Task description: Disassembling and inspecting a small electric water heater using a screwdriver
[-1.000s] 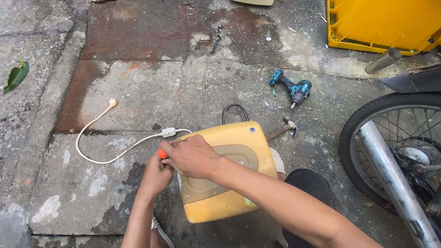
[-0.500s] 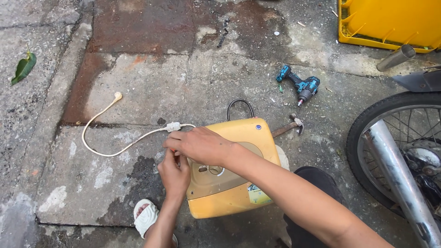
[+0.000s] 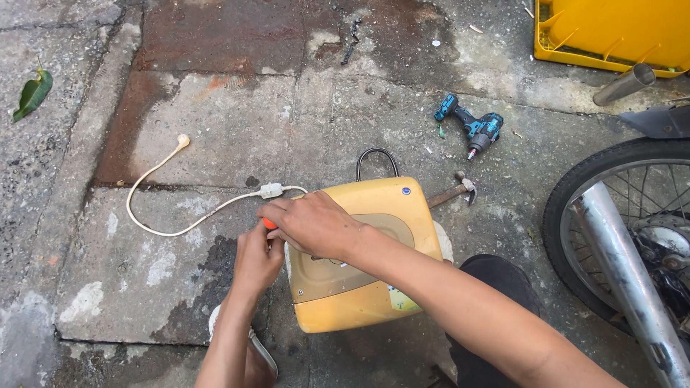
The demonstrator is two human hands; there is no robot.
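at the far left of the frame, toward the top, a green leaf [image 3: 32,93] lay on the cracked concrete floor [image 3: 215,108]. right of it, left of centre, a white cord [image 3: 154,215] curled in a loop across the floor, its plug end pointing toward the upper left and an inline switch [image 3: 270,190] sitting just left of the yellow appliance [image 3: 374,287]. near the lower middle, the left hand [image 3: 257,260] came up from the bottom edge, its grip clenched around a tool with an orange handle [image 3: 269,224], of which only a small bit showed. the right hand [image 3: 313,224] reached in from the lower right and lay over the upper left corner of the yellow appliance, fingers curled beside the orange handle; whether that grip was grasping anything could not be told. the appliance sat at the centre bottom, a black loop [image 3: 377,162] rising from behind its top edge. right of it a hammer [image 3: 453,192] rested on the floor, and above that a blue cordless drill [image 3: 471,129]. in the upper right stood a yellow crate [image 3: 611,36] with a metal pipe [image 3: 624,85] beside it, and a motorcycle wheel [image 3: 618,237] filled the right edge.
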